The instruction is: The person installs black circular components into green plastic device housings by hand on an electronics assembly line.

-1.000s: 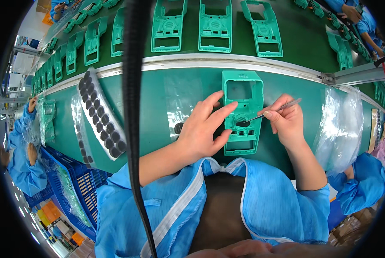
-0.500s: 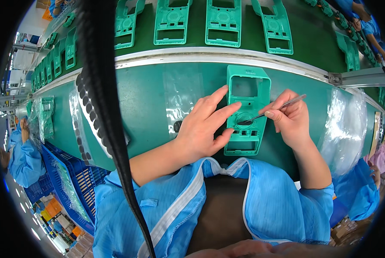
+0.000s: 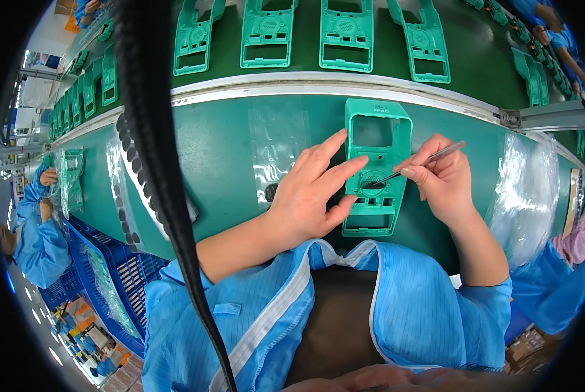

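A green plastic housing (image 3: 383, 149) with a large window at each end lies on the bench before me. My left hand (image 3: 311, 186) is open, its fingers spread and fingertips resting along the housing's left edge. In my right hand (image 3: 439, 173), pinched between thumb and fingers, is a slim pair of metal tweezers (image 3: 451, 149). Their tip reaches the round perforated grille (image 3: 373, 177) in the middle of the housing. There a small dark piece (image 3: 369, 185) lies over the lower part of the grille; whether the tip grips it I cannot tell.
Beyond a pale metal rail (image 3: 260, 85), several similar housings (image 3: 266, 32) stand on a green conveyor. Left of me lie a strip of black discs (image 3: 135, 176) and a blue crate (image 3: 119, 281). Clear plastic bags (image 3: 524, 202) lie at right. Co-workers sit on both sides.
The housings on the conveyor have shifted slightly right. The dark piece at the tweezers' tip has moved a little on the grille. My hands stay almost in place.
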The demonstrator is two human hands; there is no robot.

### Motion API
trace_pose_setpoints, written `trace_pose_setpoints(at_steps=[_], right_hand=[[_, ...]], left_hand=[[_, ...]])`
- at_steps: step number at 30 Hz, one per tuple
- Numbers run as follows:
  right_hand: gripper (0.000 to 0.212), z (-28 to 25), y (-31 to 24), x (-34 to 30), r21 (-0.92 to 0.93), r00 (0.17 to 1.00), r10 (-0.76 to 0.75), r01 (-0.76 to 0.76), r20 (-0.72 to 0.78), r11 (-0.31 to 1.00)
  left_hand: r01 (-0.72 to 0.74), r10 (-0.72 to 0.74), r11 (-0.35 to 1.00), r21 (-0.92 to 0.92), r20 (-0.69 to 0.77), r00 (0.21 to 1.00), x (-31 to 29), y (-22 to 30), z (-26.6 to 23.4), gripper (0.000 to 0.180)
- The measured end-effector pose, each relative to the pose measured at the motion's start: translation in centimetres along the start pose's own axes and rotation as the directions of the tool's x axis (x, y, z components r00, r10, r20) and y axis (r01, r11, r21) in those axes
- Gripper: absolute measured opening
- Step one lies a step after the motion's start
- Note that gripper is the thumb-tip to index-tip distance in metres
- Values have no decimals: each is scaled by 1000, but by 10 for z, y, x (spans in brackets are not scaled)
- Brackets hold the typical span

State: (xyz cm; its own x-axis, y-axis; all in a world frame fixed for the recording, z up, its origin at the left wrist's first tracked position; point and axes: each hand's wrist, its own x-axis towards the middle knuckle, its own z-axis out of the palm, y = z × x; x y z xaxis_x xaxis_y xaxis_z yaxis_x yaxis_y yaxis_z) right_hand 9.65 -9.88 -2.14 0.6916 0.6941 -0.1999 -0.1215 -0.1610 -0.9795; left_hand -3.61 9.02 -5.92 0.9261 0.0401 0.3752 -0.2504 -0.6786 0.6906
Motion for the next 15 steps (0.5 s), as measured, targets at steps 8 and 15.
trace_pose_setpoints(at_steps=[8, 15], right_hand=[[15, 1, -1, 2, 2, 1000, -4, 4, -7, 1000], [15, 0, -3, 4, -11, 1000, 20, -20, -7, 1000]], left_hand=[[10, -10, 1000, 2, 10, 1000, 1, 0, -1, 54], [16, -16, 1000, 7, 12, 1000, 1, 0, 0, 54]])
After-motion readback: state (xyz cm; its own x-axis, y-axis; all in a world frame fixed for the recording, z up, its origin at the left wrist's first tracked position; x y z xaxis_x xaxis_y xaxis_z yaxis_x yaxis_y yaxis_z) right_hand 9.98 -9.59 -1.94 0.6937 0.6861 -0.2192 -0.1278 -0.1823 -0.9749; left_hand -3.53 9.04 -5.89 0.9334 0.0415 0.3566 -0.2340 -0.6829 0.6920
